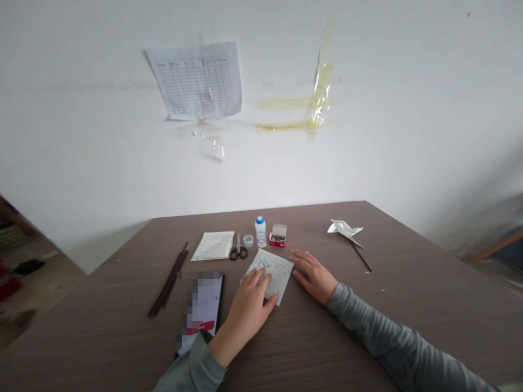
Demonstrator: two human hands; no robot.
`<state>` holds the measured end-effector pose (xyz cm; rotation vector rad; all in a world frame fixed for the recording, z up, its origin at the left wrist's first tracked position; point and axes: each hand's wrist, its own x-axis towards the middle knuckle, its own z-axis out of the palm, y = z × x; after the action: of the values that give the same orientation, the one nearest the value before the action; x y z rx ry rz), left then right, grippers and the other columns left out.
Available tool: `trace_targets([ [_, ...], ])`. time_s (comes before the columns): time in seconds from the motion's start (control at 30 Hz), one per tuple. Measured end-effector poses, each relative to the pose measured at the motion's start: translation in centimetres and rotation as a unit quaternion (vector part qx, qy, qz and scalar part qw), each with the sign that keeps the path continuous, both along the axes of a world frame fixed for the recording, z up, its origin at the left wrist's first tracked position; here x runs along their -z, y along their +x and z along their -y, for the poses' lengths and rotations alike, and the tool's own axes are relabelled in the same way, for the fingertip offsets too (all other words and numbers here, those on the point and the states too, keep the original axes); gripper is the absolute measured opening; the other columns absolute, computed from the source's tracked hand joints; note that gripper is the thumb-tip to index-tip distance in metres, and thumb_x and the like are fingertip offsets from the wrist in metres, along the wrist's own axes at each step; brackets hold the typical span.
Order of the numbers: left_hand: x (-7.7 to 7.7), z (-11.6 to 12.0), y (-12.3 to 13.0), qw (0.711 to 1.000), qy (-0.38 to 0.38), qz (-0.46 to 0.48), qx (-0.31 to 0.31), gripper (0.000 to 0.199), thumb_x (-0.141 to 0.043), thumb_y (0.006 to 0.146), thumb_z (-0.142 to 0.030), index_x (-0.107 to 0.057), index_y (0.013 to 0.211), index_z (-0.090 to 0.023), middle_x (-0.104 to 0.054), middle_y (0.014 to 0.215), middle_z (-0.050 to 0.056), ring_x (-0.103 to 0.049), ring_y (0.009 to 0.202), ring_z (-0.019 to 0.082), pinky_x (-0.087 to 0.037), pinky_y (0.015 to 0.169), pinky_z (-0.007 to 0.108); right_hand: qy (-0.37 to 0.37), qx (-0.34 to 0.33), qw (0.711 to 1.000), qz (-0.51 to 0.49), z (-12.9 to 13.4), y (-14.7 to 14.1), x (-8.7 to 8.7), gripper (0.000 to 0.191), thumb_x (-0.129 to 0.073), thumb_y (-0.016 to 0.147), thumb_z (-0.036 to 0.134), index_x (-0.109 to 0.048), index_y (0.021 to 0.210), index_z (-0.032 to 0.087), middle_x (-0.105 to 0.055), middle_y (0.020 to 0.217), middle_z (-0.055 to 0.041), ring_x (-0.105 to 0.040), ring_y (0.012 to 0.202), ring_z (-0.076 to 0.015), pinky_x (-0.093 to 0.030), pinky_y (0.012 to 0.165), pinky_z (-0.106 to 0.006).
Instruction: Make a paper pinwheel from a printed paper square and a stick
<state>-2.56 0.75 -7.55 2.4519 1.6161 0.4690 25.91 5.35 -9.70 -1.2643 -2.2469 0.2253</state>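
A square sheet of printed paper [281, 272] lies on the brown table, turned at an angle. My left hand [254, 296] rests flat on its lower left part, fingers apart and thumb near the lower edge. At the sheet's right corner, my right hand [314, 274] lies with fingers stretched out, holding nothing. Just behind the sheet stand a white bottle with a blue cap [260, 233] and an open red box of small metal pieces [278, 238]. Black-handled scissors [238, 251] and a small clear cup [248, 240] are to the left of the bottle.
A stack of paper squares [213, 246], dark thin sticks [169, 283] and a phone [204, 305] lie on the left. A paper pinwheel on a stick [345, 230] lies right. Behind the table [327, 337], a wall bears a taped printed sheet [198, 81].
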Motion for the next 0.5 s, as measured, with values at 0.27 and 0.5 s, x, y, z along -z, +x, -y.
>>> trace_targets([
  [0.27,1.7,-0.5,0.7,0.998,0.046,0.01,0.031,0.048,-0.067,0.124,-0.028,-0.089,0.165,-0.031,-0.086,0.179,0.015,-0.079,0.171,0.045,-0.067,0.148,0.059,-0.057,-0.033,0.998,0.023,1.8,-2.6,-0.1,0.066,-0.068,0.122,0.027,-0.077,0.187,0.03,-0.069,0.197,-0.0103,-0.067,0.183,-0.0418,-0.055,0.155,-0.057],
  [0.5,3.5,-0.7,1.3,0.997,0.043,-0.057,0.023,0.061,-0.061,0.125,-0.028,-0.076,0.184,-0.027,-0.077,0.19,0.014,-0.068,0.182,0.05,-0.059,0.151,0.073,-0.054,-0.061,0.993,0.088,0.8,-3.6,2.0,0.069,-0.067,0.123,0.028,-0.07,0.192,0.026,-0.063,0.199,-0.0191,-0.064,0.185,-0.0429,-0.055,0.153,-0.061],
])
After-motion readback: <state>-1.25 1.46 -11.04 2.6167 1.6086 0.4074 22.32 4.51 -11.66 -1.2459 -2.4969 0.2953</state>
